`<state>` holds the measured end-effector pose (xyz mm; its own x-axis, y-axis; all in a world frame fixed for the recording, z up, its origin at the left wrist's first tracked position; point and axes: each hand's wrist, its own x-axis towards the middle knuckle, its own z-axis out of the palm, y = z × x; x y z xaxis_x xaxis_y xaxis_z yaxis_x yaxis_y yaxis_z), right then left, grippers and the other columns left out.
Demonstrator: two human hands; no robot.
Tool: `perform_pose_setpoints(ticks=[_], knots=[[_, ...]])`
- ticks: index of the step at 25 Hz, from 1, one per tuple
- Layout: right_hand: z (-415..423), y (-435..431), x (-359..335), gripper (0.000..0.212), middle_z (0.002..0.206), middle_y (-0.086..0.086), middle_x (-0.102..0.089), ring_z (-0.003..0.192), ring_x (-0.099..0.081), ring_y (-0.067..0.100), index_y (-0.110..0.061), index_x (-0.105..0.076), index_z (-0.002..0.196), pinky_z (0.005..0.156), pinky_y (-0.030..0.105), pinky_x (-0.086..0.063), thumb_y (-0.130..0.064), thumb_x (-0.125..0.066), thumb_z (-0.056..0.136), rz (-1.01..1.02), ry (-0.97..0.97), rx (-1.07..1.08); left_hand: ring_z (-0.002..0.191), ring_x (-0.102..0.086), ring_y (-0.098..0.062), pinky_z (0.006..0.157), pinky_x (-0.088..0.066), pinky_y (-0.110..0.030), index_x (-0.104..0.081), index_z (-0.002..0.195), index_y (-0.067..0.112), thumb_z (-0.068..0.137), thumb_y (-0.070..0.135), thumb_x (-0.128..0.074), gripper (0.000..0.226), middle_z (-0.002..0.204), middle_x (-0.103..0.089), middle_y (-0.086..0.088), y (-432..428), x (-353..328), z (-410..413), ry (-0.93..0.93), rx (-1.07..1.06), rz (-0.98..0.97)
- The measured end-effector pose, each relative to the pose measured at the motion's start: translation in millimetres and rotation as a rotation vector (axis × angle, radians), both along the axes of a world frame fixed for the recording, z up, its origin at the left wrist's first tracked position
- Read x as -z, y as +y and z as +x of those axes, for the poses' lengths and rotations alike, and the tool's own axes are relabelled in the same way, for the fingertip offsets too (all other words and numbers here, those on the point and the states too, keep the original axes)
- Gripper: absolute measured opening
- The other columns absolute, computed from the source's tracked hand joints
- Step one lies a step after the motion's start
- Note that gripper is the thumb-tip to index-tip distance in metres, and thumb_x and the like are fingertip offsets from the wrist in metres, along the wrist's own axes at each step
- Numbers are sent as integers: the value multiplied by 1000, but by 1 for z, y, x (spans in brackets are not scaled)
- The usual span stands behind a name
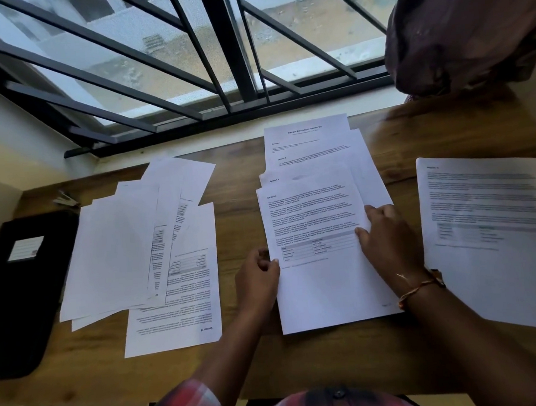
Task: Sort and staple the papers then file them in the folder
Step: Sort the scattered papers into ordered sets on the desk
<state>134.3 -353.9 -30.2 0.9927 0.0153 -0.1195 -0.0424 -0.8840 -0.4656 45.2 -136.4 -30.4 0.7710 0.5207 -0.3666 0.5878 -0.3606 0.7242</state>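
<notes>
Two bare hands work at the middle stack of white printed sheets (307, 156) on the brown wooden surface (234, 186). The left hand (258, 274) comes in from below with a straight wrist. Its fingers (263, 256) are curled in and pinch the left edge of the stack's top sheet (321, 281), headed "Section 4". The right hand (386, 239), with a thin orange cord bracelet (419, 287) on its wrist, lies palm down across the right edge of that sheet. Its thumb and forefinger press on the paper, and the other fingers are held close together over the edge. Left of the stack a loose fan of white papers (138, 257) lies spread out, some face down, some upside down. Further left of the stack is the black folder with a white label (24, 296), and beyond its far corner a small grey stapler (65, 199). Right of the stack lies another white printed pile (488, 230).
</notes>
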Motion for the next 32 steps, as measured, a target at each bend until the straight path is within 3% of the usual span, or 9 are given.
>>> perform_pose_setpoints(ticks=[8, 12, 15, 21, 25, 29, 32], knots=[[4, 2, 6, 51, 121, 12, -53, 113, -52, 34, -23, -54, 144, 85, 40, -49, -16, -67, 95, -87, -16, -46, 81, -66, -10, 74, -59, -33, -61, 127, 26, 93, 21, -69, 35, 86, -66, 5, 2, 6, 1, -9, 77, 95], [10, 5, 3, 38, 121, 10, -50, 114, -46, 37, -33, -67, 131, 89, 43, -49, -15, -57, 99, -137, 13, -113, 81, -56, -4, 64, -41, -8, -55, 136, 31, 96, 14, -63, 45, 100, -58, 4, 4, 7, 4, -27, 232, 206], [12, 9, -4, 33, 120, 12, -50, 118, -44, 39, -29, -69, 129, 92, 47, -51, -20, -53, 102, -175, 56, -130, 78, -50, 2, 65, -37, 0, -63, 133, 26, 99, 12, -59, 37, 102, -52, 4, 7, 6, 7, -18, 323, 249], [13, 25, -9, 36, 120, 17, -50, 117, -46, 41, -24, -69, 126, 90, 47, -51, -10, -52, 98, -237, 58, -94, 78, -59, -8, 62, -42, -18, -67, 127, 27, 95, 13, -65, 35, 94, -60, 2, 22, 5, 14, 0, 353, 177], [-3, 57, -20, 42, 117, 19, -53, 111, -50, 43, -17, -67, 129, 85, 44, -50, -4, -55, 91, -149, -108, -47, 84, -61, -10, 77, -54, -29, -65, 130, 27, 93, 23, -68, 37, 96, -63, 2, 34, -7, 8, -58, 354, 96], [-38, 140, -30, 36, 115, 15, -61, 107, -60, 37, -16, -67, 127, 87, 40, -51, -19, -65, 91, 75, -120, -209, 81, -59, -10, 76, -48, -26, -70, 119, 25, 91, 26, -71, 28, 97, -64, 3, 94, -22, -20, -183, 223, 149], [-56, 213, -27, 39, 121, 14, -63, 107, -64, 32, -13, -65, 130, 90, 38, -50, -25, -66, 93, 174, -11, -363, 96, -62, -14, 85, -55, -31, -64, 126, 22, 91, 29, -74, 37, 114, -62, -1, 169, -22, -49, -223, 66, 279]])
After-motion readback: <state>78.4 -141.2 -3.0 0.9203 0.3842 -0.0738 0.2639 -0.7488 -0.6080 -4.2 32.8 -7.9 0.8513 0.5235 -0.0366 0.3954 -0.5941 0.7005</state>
